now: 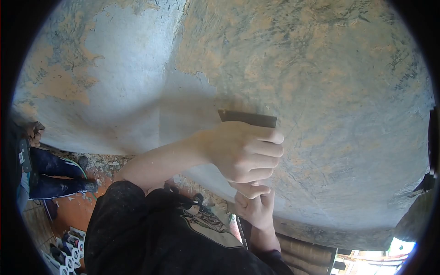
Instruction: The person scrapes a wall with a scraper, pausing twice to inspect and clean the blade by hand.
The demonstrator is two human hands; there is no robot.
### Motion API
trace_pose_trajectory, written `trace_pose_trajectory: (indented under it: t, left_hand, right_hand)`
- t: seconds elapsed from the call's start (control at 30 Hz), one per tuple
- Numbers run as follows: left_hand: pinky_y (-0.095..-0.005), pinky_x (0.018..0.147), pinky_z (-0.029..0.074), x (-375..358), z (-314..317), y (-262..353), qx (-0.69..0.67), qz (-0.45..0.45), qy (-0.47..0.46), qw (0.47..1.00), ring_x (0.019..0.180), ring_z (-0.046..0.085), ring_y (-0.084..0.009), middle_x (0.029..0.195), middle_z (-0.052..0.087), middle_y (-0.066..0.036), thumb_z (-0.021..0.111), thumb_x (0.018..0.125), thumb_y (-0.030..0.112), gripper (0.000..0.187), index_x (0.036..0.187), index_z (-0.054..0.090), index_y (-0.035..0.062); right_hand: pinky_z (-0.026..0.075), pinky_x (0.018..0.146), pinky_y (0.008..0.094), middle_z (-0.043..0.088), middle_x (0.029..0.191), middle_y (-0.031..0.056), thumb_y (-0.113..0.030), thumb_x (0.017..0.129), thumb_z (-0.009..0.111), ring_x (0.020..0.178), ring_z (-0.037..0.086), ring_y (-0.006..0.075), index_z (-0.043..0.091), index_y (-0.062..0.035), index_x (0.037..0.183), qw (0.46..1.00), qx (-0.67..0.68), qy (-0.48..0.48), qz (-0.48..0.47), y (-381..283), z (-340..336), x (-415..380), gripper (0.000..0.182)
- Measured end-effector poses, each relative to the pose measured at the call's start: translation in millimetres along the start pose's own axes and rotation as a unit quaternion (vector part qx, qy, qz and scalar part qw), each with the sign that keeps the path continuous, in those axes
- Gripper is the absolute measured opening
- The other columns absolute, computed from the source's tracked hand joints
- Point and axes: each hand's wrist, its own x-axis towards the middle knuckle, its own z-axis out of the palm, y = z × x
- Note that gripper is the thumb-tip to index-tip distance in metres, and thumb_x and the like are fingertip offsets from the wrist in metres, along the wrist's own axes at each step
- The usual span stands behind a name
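My left hand (250,153) is wrapped around a scraper, its back towards me and its fingers curled. The scraper's dark, flat metal blade (250,118) sticks out above the fist and lies against the patchy wall surface (311,91). Its handle is hidden inside my grip. Just below, touching the thumb of the left, my right hand (255,208) is closed in line with the handle. Around the blade, the surface shows grey and tan mottled patches, and smoother pale grey areas (128,50) lie to the left.
At the far left stands another person, with dark trousers (55,167) and a hand (35,134) near the wall. Debris lies on the reddish floor (75,208). A white crate (68,256) with things in it stands at lower left. Bright daylight (376,259) enters at lower right.
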Motion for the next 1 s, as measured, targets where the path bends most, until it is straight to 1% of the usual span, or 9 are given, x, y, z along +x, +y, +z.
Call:
trace_pose_trajectory:
  t: [0.1, 0.23, 0.3, 0.43, 0.5, 0.57, 0.77, 0.83, 1.0]
  left_hand:
    - [-0.0319, 0.075, 0.045, 0.4, -0.8, 6.8, -0.003, -0.017, 0.018, 1.0, 0.071, 0.053, -0.0198, 0.061, 0.05, -0.001, 0.061, 0.076, 0.029, 0.033, 0.053, 0.054, 0.0064]
    - [-0.0315, 0.069, 0.043, 4.5, 10.7, -4.3, -0.028, 0.01, 0.038, 0.999, 0.055, 0.05, -0.018, 0.054, 0.044, 0.0, 0.051, 0.083, 0.026, 0.038, 0.05, 0.045, 0.0082]
    - [-0.0316, 0.07, 0.043, 1.6, 9.4, -4.2, -0.013, 0.003, 0.039, 0.999, 0.056, 0.05, -0.018, 0.054, 0.044, 0.0, 0.051, 0.083, 0.027, 0.038, 0.051, 0.045, 0.0083]
    - [-0.032, 0.069, 0.044, 5.9, 11.9, 4.9, -0.038, -0.023, 0.061, 0.997, 0.058, 0.051, -0.018, 0.055, 0.044, 0.0, 0.051, 0.084, 0.029, 0.039, 0.051, 0.045, 0.009]
    - [-0.032, 0.069, 0.044, 4.6, 9.5, -0.1, -0.021, -0.027, 0.053, 0.998, 0.058, 0.051, -0.018, 0.055, 0.044, 0.0, 0.051, 0.083, 0.029, 0.039, 0.05, 0.044, 0.0091]
    - [-0.0321, 0.068, 0.044, 4.4, 7.5, -1.2, -0.004, -0.035, 0.051, 0.998, 0.058, 0.051, -0.018, 0.055, 0.044, 0.0, 0.052, 0.083, 0.029, 0.039, 0.05, 0.044, 0.0092]
    - [-0.0284, 0.073, 0.044, 14.6, 3.8, -1.4, -0.032, -0.046, 0.034, 0.998, 0.066, 0.051, -0.0191, 0.057, 0.048, -0.001, 0.059, 0.076, 0.031, 0.036, 0.05, 0.052, 0.0064]
    - [-0.0299, 0.075, 0.044, 9.9, 0.1, -3.1, -0.029, -0.044, 0.025, 0.998, 0.066, 0.051, -0.0195, 0.057, 0.048, -0.001, 0.059, 0.076, 0.031, 0.036, 0.051, 0.053, 0.0062]
    - [-0.0304, 0.072, 0.044, 4.1, -8.0, -5.6, -0.009, -0.059, 0.041, 0.997, 0.061, 0.052, -0.0171, 0.057, 0.047, 0.0, 0.054, 0.08, 0.027, 0.034, 0.052, 0.046, 0.0089]
  right_hand:
    - [0.033, 0.048, 0.0231, 0.045, 0.059, -0.0027, -0.018, 0.1, 0.04, 0.054, 0.04, 0.0063, 0.05, -0.0041, 0.071, 0.992, -0.081, 0.019, -0.091, -3.9, 8.5, -2.1, 0.034]
    - [0.031, 0.045, 0.023, 0.045, 0.057, -0.0025, -0.022, 0.1, 0.041, 0.05, 0.039, 0.0062, 0.049, -0.0033, 0.073, 0.989, 0.142, 0.003, 0.049, -0.6, 4.8, -1.4, 0.034]
    - [0.025, 0.036, 0.0216, 0.037, 0.054, -0.0004, -0.014, 0.097, 0.039, 0.042, 0.037, 0.0077, 0.049, 0.0019, 0.096, 0.993, 0.112, 0.017, 0.034, 4.0, 7.3, 3.8, 0.019]
    - [0.024, 0.036, 0.0211, 0.035, 0.054, -0.0016, -0.017, 0.097, 0.039, 0.04, 0.035, 0.0069, 0.05, 0.0031, 0.094, 0.999, 0.002, -0.019, -0.029, 1.3, -2.6, -5.0, 0.022]
    - [0.025, 0.035, 0.0212, 0.037, 0.054, -0.0007, -0.017, 0.097, 0.041, 0.04, 0.036, 0.007, 0.05, 0.003, 0.093, 0.987, 0.147, -0.017, 0.062, -12.0, -4.1, -2.3, 0.022]
    - [0.032, 0.046, 0.0227, 0.045, 0.059, -0.0031, -0.019, 0.1, 0.039, 0.052, 0.039, 0.005, 0.048, -0.0038, 0.071, 0.986, 0.124, -0.04, 0.104, -24.4, -0.4, 7.7, 0.034]
    - [0.033, 0.044, 0.0221, 0.045, 0.057, -0.0024, -0.006, 0.094, 0.037, 0.048, 0.039, 0.006, 0.046, -0.003, 0.071, 0.997, 0.016, -0.01, 0.07, -33.5, -3.9, 3.5, 0.025]
    - [0.022, 0.029, 0.0215, 0.039, 0.048, 0.0, -0.024, 0.102, 0.034, 0.034, 0.036, 0.0067, 0.048, -0.0007, 0.08, 0.993, 0.103, -0.04, 0.051, -25.7, -3.9, 12.2, 0.035]
    - [0.026, 0.037, 0.0214, 0.04, 0.052, -0.0022, -0.026, 0.102, 0.038, 0.041, 0.036, 0.005, 0.046, -0.0048, 0.075, 0.993, 0.103, -0.053, 0.029, -24.8, 2.1, 12.1, 0.035]
